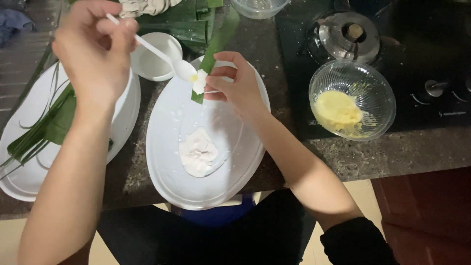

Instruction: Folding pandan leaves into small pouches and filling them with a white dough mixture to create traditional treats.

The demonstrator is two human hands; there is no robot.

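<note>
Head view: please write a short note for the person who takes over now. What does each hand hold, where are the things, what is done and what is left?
Left hand: holds a white spoon, its bowl over the leaf strip.
Right hand: holds the leaf strip above the oval plate.
Done: a white dab of dough with a bit of yellow filling sits on the strip's lower end.
Things: dough lump on the oval plate; yellow filling in the glass bowl at right; small white bowl behind; more leaves on the left plate.
Left: much dough and filling are unused.
</note>
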